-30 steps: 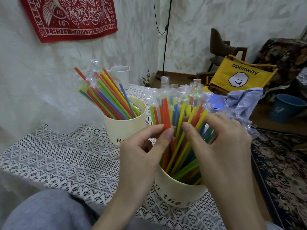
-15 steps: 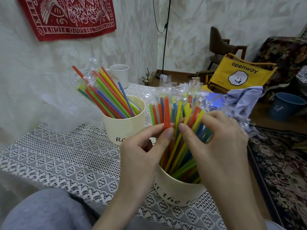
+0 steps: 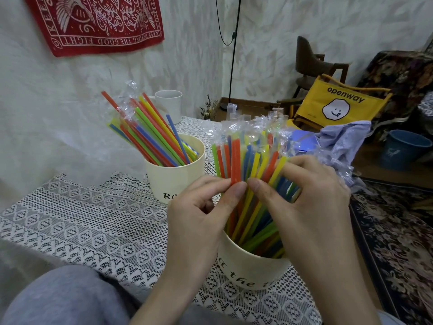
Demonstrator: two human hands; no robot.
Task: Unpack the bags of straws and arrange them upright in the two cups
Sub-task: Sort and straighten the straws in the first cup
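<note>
Far cream cup (image 3: 174, 177): wrapped straws (image 3: 150, 132) leaning left, on lace tablecloth (image 3: 82, 219). Left hand (image 3: 199, 221): thumb and forefinger pinching an orange straw (image 3: 235, 160). Near cream cup (image 3: 253, 268): upright coloured straws (image 3: 257, 207). Right hand (image 3: 311, 207): fingers curled round that bundle.

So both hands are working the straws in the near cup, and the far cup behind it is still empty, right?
Not quite. The head view shows the far cup is not empty: it holds a leaning bunch of coloured straws. The rest stands: the left hand and right hand are both on the straws in the near cup.
</note>
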